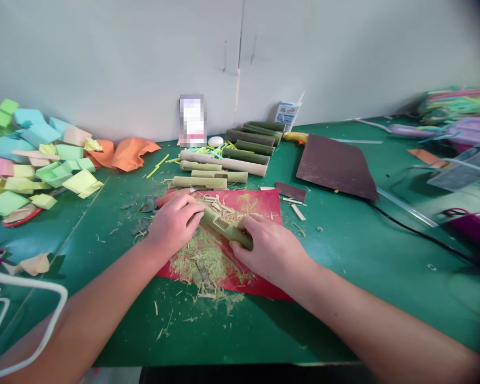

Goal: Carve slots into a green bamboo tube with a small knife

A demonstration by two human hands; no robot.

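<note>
A green bamboo tube (224, 225) with a slot cut in its side lies slantwise between my hands. My right hand (264, 240) is wrapped round its near right end. At the far left end, the fingers of my left hand (176, 218) are closed on the tube. Just beyond my left hand lies a tool with a red handle (167, 199), partly covered by that hand. Beneath the tube is a red sheet (264, 205), strewn with bamboo shavings (202, 256) and fine dust.
Several cut bamboo tubes (246, 161) lie in rows behind the sheet. Brown sandpaper (336, 165) rests to the right, near a black cable (420, 232). Folded coloured papers (36, 154) pile up on the left. A phone (192, 120) and a drink carton (287, 114) stand by the wall.
</note>
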